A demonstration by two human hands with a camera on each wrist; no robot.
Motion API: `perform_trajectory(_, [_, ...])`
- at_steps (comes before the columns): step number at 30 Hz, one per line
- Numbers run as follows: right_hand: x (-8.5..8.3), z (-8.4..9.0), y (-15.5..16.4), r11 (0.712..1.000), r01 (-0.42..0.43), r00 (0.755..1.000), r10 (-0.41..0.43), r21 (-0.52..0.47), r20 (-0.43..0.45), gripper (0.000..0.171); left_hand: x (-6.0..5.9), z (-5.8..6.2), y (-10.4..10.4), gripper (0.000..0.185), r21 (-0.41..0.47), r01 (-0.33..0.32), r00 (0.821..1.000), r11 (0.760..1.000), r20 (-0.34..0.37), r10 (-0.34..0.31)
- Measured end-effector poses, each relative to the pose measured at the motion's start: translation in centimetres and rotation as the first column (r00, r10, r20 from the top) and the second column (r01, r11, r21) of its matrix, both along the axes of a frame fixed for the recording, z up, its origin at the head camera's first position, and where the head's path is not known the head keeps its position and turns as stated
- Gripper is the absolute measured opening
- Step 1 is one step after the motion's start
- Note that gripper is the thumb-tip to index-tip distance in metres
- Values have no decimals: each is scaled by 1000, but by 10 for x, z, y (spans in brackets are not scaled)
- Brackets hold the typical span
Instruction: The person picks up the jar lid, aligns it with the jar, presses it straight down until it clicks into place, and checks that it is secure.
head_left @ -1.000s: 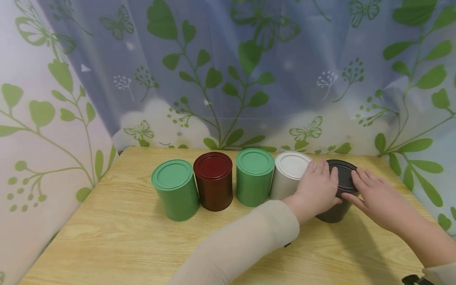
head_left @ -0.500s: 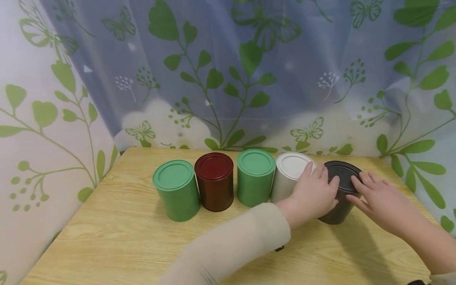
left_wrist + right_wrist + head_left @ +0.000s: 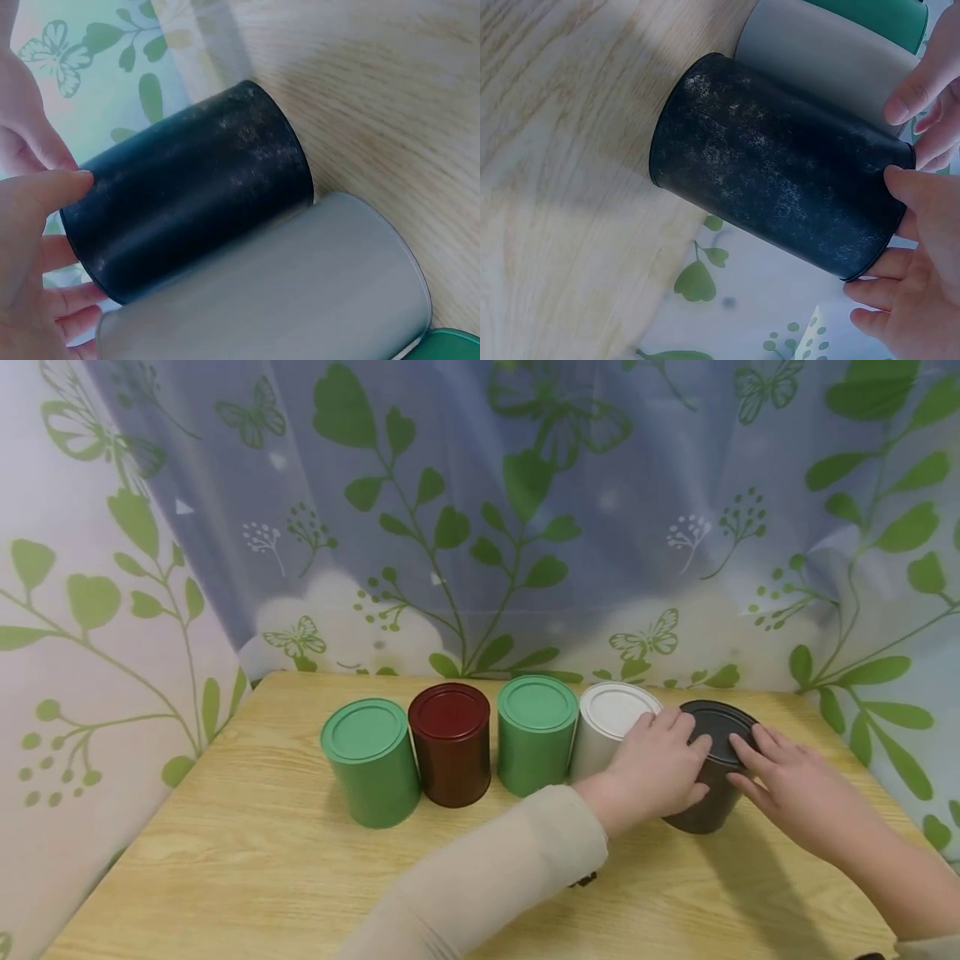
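The black tin (image 3: 712, 768) is stood upright at the right end of a row of five tins on the desk (image 3: 247, 860), touching the white tin (image 3: 607, 731). It is grasped near its top from both sides: the left hand (image 3: 660, 768) is curled round its left flank, and the right hand (image 3: 787, 781) is curled on its right flank, fingertips laid on the lid rim. Further left are seen a green tin (image 3: 536, 735), a dark red tin (image 3: 450, 743) and another green tin (image 3: 370, 760).

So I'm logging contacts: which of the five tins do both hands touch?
The black tin, at the right end of the row. The left hand and right hand both have fingers on its lid; the green and red tins stand untouched.
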State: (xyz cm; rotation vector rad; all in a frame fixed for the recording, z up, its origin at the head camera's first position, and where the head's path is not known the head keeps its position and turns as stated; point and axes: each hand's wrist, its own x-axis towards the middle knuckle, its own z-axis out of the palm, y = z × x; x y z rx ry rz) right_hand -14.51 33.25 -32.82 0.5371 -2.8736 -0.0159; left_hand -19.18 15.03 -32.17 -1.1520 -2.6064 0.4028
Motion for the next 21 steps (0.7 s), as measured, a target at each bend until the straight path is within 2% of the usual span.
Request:
perform_trajectory(4, [0,0,1,997,23,994,-16,-67,105,58,5,-2,-3,66,-10,42,998,999,-42,-43])
perform_trajectory(8, [3,2,4,988,31,987,-7,-149,160,53,8,-1,-6,63,-11,68,997,998,-22,-69])
perform_trajectory(15, [4,4,2,986,15,989,10,-169,147,47,6,4,-7,60,-53,57,997,997,59,-53])
perform_trajectory(21, [12,3,8,978,24,990,5,-205,141,44,8,3,-5,71,-67,44,995,997,94,-38])
